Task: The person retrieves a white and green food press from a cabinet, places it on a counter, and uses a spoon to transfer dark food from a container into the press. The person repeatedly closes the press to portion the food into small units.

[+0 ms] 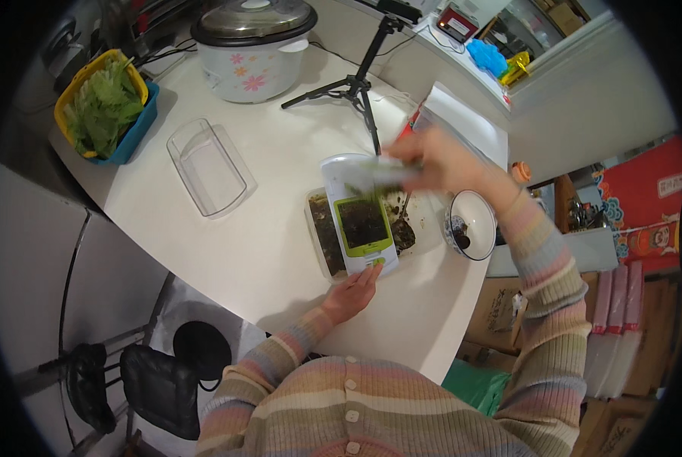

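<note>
A white and light-green slicer board [365,220] with a frame opening lies across a clear plastic container [323,267]. Dark, wet food [325,228] fills the container's left part. Through the slicer's opening more dark matter shows. My left hand [352,297] holds the slicer's near end. My right hand [441,163] is raised over the far right side and blurred by motion. It grips a blurred, whitish translucent object [369,171] with dark green bits near it; its kind cannot be told. Beside the slicer, a dark-loaded spoon-like utensil [403,231] rests in a translucent container [424,237].
A patterned white bowl [484,223] holds dark remains at the right edge. A clear plastic box [209,171] stands left. Leafy greens [105,108] lie in a yellow basket [61,123]. Behind are a flowered cooker [255,68] and a black tripod [359,83].
</note>
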Tool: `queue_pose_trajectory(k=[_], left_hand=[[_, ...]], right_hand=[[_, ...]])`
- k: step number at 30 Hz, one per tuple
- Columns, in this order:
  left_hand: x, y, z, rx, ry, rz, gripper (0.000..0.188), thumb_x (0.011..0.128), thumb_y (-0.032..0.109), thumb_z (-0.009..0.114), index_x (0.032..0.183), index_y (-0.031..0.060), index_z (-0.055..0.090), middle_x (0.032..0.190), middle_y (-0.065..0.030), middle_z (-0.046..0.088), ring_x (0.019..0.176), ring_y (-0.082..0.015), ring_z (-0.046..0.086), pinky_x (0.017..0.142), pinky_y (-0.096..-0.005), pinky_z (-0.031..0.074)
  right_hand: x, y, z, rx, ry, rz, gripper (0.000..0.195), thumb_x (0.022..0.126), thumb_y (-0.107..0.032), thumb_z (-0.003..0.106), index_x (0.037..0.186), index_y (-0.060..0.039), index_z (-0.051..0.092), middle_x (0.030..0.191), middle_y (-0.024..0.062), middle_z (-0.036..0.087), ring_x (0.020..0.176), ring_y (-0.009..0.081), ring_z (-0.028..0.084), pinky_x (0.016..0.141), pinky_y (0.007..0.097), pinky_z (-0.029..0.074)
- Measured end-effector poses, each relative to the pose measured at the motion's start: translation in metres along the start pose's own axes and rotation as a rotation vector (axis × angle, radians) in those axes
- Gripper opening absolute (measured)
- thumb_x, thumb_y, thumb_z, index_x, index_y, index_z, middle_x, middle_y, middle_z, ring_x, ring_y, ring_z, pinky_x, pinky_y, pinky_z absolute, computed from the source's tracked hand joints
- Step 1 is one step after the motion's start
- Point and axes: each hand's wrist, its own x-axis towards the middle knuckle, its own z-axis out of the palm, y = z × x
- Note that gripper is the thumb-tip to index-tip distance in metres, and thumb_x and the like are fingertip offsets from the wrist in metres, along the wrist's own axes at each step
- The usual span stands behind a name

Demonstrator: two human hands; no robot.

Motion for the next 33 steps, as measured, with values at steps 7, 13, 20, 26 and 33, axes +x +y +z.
queue_pose_trajectory(k=[7, 13, 20, 26, 33], left_hand=[[0.011, 0.003, -0.001, -0.116, -0.298, 0.079, 0.034, 0.083, 0.018, 0.053, 0.113, 0.0065, 0.063, 0.142, -0.0081, 0.047, 0.126, -0.0205, 0.043, 0.100, -0.0312, 0.037], [0.011, 0.002, -0.002, -0.184, -0.030, -0.025, 0.019, 0.084, 0.014, 0.055, 0.098, 0.0074, 0.065, 0.138, -0.0131, 0.049, 0.122, -0.0209, 0.047, 0.087, -0.0304, 0.043], [0.020, 0.001, -0.011, -0.162, -0.036, -0.014, 0.015, 0.082, 0.014, 0.057, 0.091, 0.0092, 0.068, 0.130, -0.0126, 0.057, 0.109, -0.0203, 0.058, 0.080, -0.0286, 0.044], [0.013, -0.001, -0.014, -0.158, -0.041, -0.041, 0.011, 0.082, 0.015, 0.058, 0.087, 0.0113, 0.067, 0.129, -0.0113, 0.058, 0.109, -0.0193, 0.059, 0.079, -0.0284, 0.045], [0.020, -0.003, -0.017, -0.216, -0.006, -0.044, 0.008, 0.085, 0.012, 0.057, 0.085, 0.0094, 0.065, 0.130, -0.0117, 0.058, 0.109, -0.0183, 0.059, 0.083, -0.0273, 0.046]], right_hand=[[-0.026, 0.056, 0.000, 0.243, 0.913, 0.227, 0.045, 0.076, -0.030, 0.077, 0.105, 0.0021, 0.068, 0.097, 0.0162, 0.070, 0.087, 0.0242, 0.069, 0.079, 0.0331, 0.054], [-0.188, 0.160, 0.084, 0.047, 0.595, 0.931, 0.031, 0.071, -0.030, 0.077, 0.082, -0.0019, 0.071, 0.077, 0.0167, 0.068, 0.074, 0.0259, 0.068, 0.067, 0.0352, 0.052], [-0.264, 0.190, 0.235, 0.122, 0.263, 0.963, 0.046, 0.057, -0.021, 0.082, 0.098, -0.0050, 0.067, 0.098, 0.0169, 0.068, 0.089, 0.0321, 0.065, 0.079, 0.0385, 0.052], [-0.243, 0.179, 0.231, 0.095, 0.201, 0.978, 0.026, 0.063, -0.008, 0.069, 0.088, -0.0036, 0.065, 0.097, 0.0188, 0.062, 0.095, 0.0357, 0.059, 0.085, 0.0411, 0.050], [-0.253, 0.173, 0.204, 0.150, 0.664, 0.985, 0.031, 0.063, -0.019, 0.076, 0.087, -0.0023, 0.066, 0.088, 0.0148, 0.063, 0.083, 0.0282, 0.062, 0.078, 0.0358, 0.052]])
